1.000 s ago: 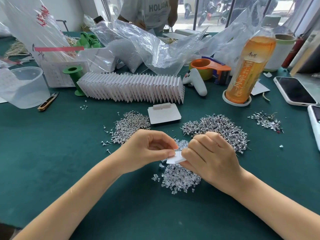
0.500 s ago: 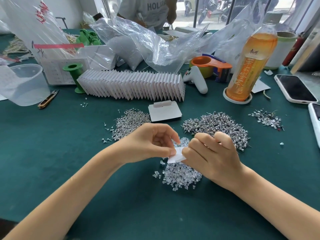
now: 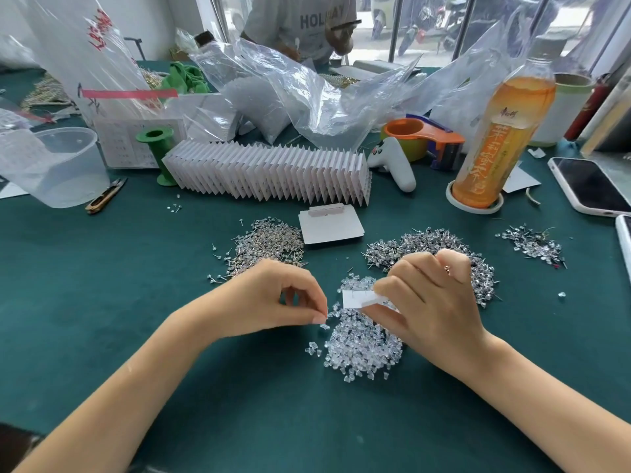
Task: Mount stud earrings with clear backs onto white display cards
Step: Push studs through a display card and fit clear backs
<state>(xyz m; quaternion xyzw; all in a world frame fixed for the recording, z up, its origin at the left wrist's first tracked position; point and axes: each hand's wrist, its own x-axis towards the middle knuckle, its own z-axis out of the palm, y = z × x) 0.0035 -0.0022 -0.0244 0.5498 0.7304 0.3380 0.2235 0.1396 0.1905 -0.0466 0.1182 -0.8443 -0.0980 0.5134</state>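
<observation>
Green felt covers the table (image 3: 102, 336). Far left I note a clear plastic cup (image 3: 51, 165), thread snips (image 3: 106, 196) beside it, and a green spool (image 3: 157, 155). Next comes a long fanned row of finished cards (image 3: 269, 174) at the far side, with one loose pile of studs (image 3: 266, 244) nearer and a short stack of blank cards (image 3: 329, 228) just right of that pile. My left hand (image 3: 269, 298) has thumb and forefinger pinched together at the near edge of the clear backs heap (image 3: 362, 346); a single back seems to sit at the fingertips, though I cannot be sure. My right hand (image 3: 430, 302) grips a small white card (image 3: 356, 298) above the heap, fingers curled round it. Behind it lies a second stud pile (image 3: 426, 247). Far right: an orange tea bottle (image 3: 502, 138) and a phone (image 3: 590, 186).
</observation>
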